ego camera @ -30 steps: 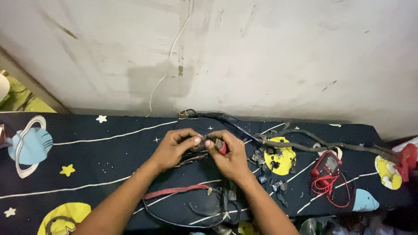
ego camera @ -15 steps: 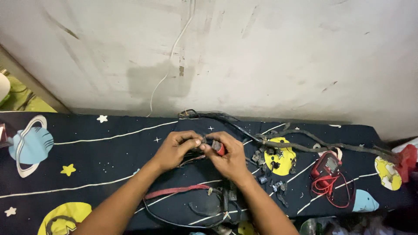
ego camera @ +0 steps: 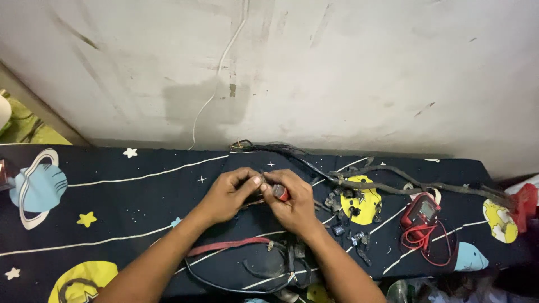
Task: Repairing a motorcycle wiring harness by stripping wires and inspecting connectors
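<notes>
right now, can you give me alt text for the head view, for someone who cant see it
Seen from above, a person's left hand and right hand meet over a dark space-print cloth, pinching a small red part among tangled wires. A wiring harness trails right past loose black connectors and a red multimeter with red leads, below a stained white wall.

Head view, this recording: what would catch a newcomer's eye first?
Two bare hands meet at the middle of the frame, the left hand and right hand pinching a small red-tipped part between their fingertips. Under them lies a dark cloth printed with planets and stars. To the right, a tangled wire harness runs across the cloth, with a red multimeter and its coiled leads just below it.
</notes>
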